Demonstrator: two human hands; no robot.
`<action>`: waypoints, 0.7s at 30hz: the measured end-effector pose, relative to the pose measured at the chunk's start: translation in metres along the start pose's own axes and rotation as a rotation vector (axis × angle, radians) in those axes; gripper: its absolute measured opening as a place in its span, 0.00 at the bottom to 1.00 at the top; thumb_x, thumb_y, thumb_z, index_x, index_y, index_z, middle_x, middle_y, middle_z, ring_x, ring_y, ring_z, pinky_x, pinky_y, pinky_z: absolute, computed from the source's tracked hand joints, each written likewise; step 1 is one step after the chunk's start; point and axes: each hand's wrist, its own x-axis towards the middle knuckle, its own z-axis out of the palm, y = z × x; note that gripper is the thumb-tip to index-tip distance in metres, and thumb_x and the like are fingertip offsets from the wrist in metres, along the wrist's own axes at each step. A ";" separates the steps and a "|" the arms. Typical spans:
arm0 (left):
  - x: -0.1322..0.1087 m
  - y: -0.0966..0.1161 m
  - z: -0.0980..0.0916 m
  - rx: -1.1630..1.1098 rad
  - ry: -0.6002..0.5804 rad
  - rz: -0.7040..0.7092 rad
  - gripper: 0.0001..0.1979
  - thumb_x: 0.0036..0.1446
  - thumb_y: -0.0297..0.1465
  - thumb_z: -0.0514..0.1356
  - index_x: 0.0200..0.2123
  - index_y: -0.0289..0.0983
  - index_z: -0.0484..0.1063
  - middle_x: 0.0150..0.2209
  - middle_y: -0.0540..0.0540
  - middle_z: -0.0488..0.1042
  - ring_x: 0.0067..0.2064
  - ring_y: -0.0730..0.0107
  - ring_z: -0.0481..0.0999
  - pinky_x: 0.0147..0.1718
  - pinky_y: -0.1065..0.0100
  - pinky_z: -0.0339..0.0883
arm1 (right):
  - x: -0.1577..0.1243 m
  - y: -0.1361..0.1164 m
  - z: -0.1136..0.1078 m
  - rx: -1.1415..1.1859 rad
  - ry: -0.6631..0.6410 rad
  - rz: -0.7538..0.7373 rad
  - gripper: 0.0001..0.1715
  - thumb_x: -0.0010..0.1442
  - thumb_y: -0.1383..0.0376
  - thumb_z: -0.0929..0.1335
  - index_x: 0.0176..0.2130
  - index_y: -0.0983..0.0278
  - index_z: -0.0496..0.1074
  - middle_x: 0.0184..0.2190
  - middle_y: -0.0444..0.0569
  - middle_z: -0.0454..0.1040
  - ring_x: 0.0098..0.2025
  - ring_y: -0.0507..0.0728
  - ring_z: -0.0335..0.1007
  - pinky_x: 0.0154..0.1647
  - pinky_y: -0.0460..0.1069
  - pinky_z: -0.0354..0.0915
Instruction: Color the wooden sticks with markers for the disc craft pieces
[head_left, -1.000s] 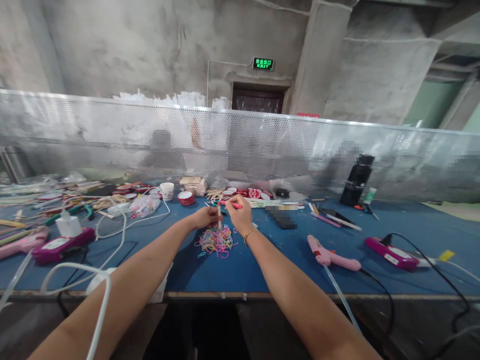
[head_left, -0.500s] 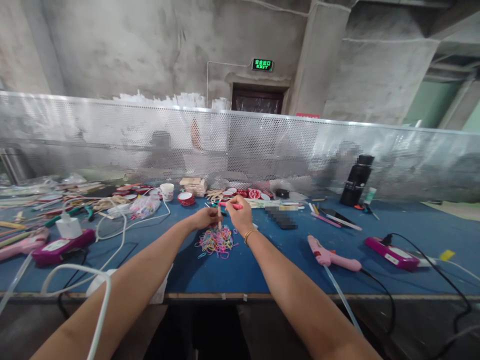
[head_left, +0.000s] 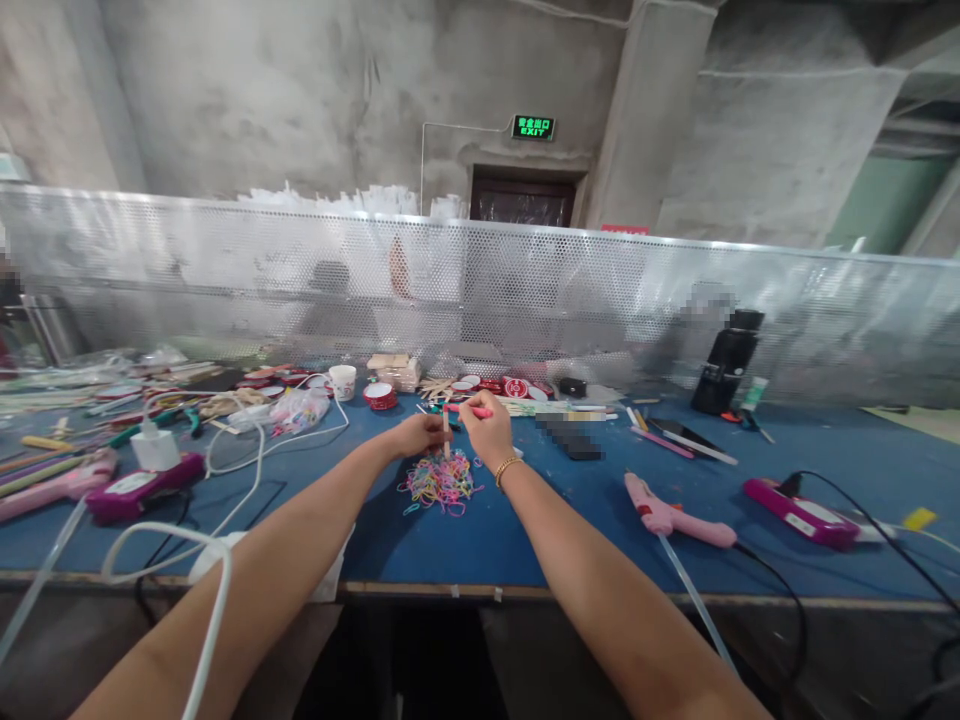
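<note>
Above a pile of small colourful plastic pins (head_left: 440, 485), my left hand (head_left: 421, 436) is closed on a pale wooden stick (head_left: 447, 440) that stands nearly upright. My right hand (head_left: 486, 428) pinches a pinkish-red marker pen (head_left: 481, 411), held level and pointing left. The pen's left end meets the upper part of the stick; whether it touches cannot be made out. My fingers partly cover both things.
A pink glue gun (head_left: 667, 512) and a purple power strip (head_left: 796, 512) lie to the right. On the left are a white cable (head_left: 261, 470) and another purple strip (head_left: 142, 490). A paper cup (head_left: 343, 382), red-rimmed discs (head_left: 380, 396) and a black bottle (head_left: 726, 365) stand farther back.
The whole view has shifted slightly, with things now a little farther right. Both hands keep their hold on the stick and the pen, in nearly the same pose.
</note>
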 end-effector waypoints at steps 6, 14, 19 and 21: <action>-0.002 0.004 0.000 -0.008 0.000 -0.014 0.22 0.39 0.46 0.68 0.27 0.34 0.67 0.23 0.51 0.70 0.23 0.76 0.69 0.21 0.74 0.56 | 0.001 0.000 0.000 -0.001 -0.005 0.000 0.08 0.55 0.60 0.64 0.26 0.60 0.66 0.25 0.42 0.72 0.30 0.54 0.69 0.37 0.47 0.62; -0.002 0.004 0.000 -0.025 -0.001 -0.001 0.22 0.39 0.46 0.68 0.27 0.34 0.68 0.22 0.52 0.70 0.23 0.77 0.69 0.20 0.74 0.56 | 0.001 0.000 0.000 -0.001 0.008 -0.009 0.08 0.54 0.60 0.63 0.26 0.60 0.66 0.24 0.42 0.71 0.29 0.54 0.68 0.36 0.47 0.62; -0.002 0.004 0.000 -0.017 -0.007 -0.007 0.22 0.38 0.46 0.68 0.27 0.34 0.68 0.22 0.52 0.70 0.23 0.76 0.69 0.20 0.74 0.56 | 0.000 -0.001 0.000 -0.021 -0.003 -0.017 0.07 0.54 0.61 0.63 0.26 0.60 0.65 0.24 0.42 0.71 0.30 0.54 0.68 0.35 0.47 0.61; -0.002 0.005 0.000 -0.012 -0.002 -0.008 0.22 0.38 0.46 0.68 0.27 0.34 0.68 0.22 0.52 0.70 0.23 0.76 0.69 0.20 0.74 0.57 | 0.000 0.000 0.000 -0.023 0.007 -0.002 0.08 0.54 0.61 0.63 0.26 0.60 0.65 0.24 0.42 0.71 0.29 0.54 0.68 0.36 0.47 0.61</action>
